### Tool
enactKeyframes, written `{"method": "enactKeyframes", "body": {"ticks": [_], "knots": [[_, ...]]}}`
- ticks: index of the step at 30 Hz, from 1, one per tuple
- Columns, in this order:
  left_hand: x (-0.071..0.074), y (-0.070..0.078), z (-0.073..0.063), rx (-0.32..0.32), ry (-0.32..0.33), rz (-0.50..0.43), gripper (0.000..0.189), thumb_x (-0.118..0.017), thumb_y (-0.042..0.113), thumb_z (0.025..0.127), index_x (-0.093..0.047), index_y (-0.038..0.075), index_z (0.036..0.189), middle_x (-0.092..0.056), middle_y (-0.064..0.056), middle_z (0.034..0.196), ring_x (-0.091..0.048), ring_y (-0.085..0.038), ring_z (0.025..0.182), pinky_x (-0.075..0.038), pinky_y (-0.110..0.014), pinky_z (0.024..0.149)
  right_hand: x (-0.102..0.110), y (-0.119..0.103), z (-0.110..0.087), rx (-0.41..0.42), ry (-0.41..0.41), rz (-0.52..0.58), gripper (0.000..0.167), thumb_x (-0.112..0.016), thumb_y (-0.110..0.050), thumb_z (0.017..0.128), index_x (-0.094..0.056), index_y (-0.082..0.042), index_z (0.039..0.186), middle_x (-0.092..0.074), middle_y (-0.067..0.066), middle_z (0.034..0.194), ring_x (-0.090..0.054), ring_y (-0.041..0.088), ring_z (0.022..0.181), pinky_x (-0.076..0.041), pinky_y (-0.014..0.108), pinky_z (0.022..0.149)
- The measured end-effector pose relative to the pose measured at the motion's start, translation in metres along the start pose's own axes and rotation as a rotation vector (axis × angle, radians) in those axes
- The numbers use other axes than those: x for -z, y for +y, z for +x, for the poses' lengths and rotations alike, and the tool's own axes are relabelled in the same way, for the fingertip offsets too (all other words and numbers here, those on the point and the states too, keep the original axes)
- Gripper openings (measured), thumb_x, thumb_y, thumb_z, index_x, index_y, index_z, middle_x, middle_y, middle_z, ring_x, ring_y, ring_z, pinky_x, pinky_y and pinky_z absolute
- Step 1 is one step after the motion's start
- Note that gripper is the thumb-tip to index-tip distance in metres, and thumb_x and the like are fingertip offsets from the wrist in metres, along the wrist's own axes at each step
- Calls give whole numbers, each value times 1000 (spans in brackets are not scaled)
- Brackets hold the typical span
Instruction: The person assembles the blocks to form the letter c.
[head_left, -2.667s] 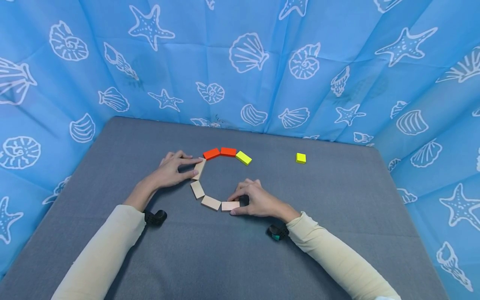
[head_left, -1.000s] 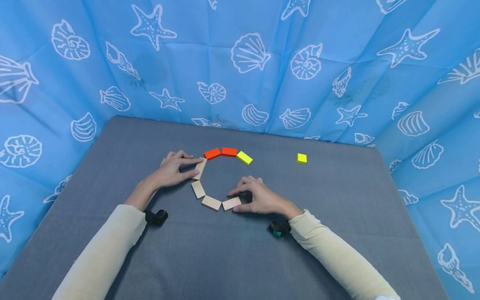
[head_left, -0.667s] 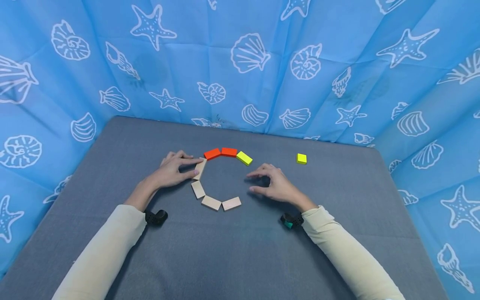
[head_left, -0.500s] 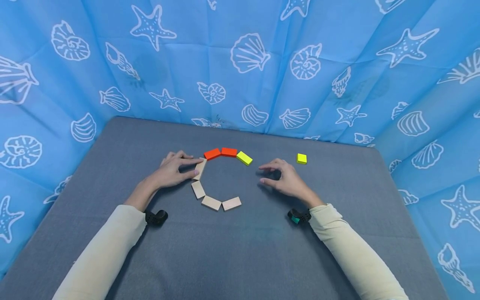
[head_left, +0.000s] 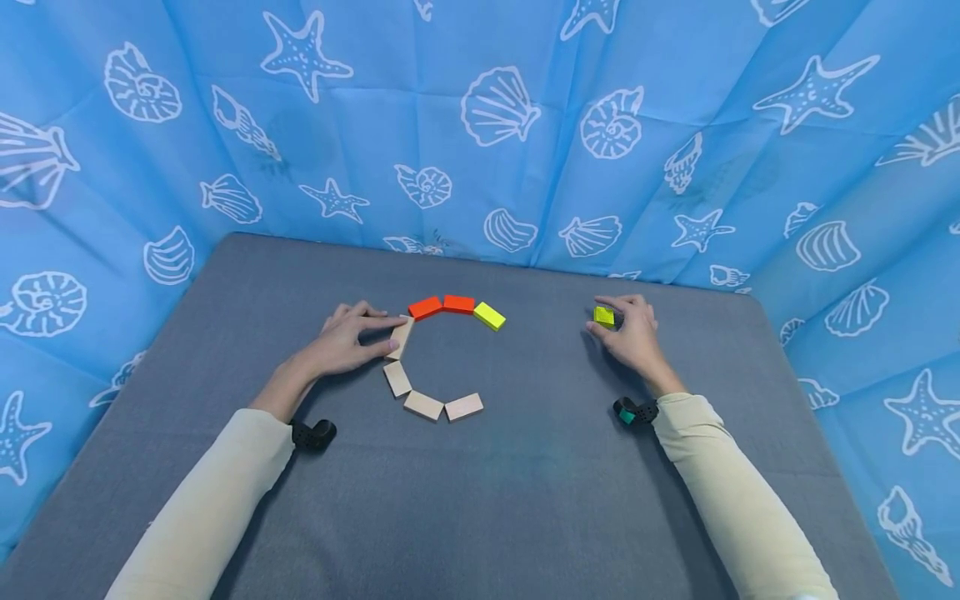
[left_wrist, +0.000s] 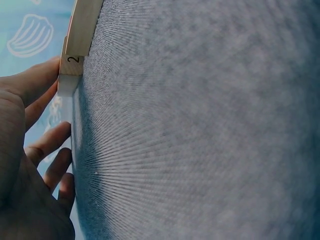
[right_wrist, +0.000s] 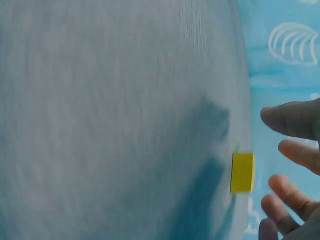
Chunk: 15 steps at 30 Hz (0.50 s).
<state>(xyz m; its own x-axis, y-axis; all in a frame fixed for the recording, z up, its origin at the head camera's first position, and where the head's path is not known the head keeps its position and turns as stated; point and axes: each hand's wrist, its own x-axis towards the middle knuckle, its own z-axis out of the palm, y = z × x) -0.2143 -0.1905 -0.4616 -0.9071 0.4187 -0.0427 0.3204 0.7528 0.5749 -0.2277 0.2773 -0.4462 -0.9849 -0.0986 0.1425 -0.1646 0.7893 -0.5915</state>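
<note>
My left hand [head_left: 347, 340] holds a plain wooden block [head_left: 403, 330] at the left of a curved row, thumb and index finger on it. The left wrist view shows a block [left_wrist: 70, 67] marked "2" against the thumb. My right hand [head_left: 634, 333] is over at the right, its thumb and fingers spread about a lone yellow block [head_left: 603, 317]. In the right wrist view the fingers [right_wrist: 295, 152] stand apart from that yellow block [right_wrist: 242, 172], which rests on the cloth.
Two red blocks [head_left: 458, 304] and a yellow block [head_left: 490, 316] form the row's far side. Further wooden blocks [head_left: 423, 406] curve along the near side to an end block [head_left: 464, 407]. A grey cloth [head_left: 480, 517] covers the table; a blue shell-print curtain [head_left: 525, 175] hangs behind.
My right hand turned the near-end wooden block slightly, let go of it, and moved right and away to the lone yellow block. The left hand has stayed put.
</note>
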Motion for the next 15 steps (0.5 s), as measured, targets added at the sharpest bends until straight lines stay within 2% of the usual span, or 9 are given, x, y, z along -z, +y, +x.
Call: {"method": "enactKeyframes", "body": {"ticks": [4, 8, 15], "knots": [[0, -1, 0, -1, -2, 0, 54, -67, 47, 97, -59, 27, 146, -52, -16, 142, -40, -37, 118, -32, -57, 92, 3, 7, 2, -48, -6, -41, 49, -72, -19, 96, -59, 5, 137, -47, 32, 126, -40, 47, 113, -23, 63, 96], [0, -1, 1, -1, -3, 1, 54, -67, 48, 97, -58, 28, 146, -52, -16, 142, -40, -37, 117, -32, -56, 91, 4, 10, 2, -59, -10, -56, 49, -70, -21, 97, -59, 9, 134, -54, 31, 119, -46, 45, 108, -27, 61, 94], [0, -1, 0, -10, -2, -3, 54, -68, 47, 97, -59, 27, 146, -52, -16, 142, -40, -37, 118, -32, -56, 91, 1, 6, 0, -17, -47, -44, 40, -69, -14, 97, -62, 9, 130, -60, 28, 115, -53, 41, 104, -31, 59, 94]]}}
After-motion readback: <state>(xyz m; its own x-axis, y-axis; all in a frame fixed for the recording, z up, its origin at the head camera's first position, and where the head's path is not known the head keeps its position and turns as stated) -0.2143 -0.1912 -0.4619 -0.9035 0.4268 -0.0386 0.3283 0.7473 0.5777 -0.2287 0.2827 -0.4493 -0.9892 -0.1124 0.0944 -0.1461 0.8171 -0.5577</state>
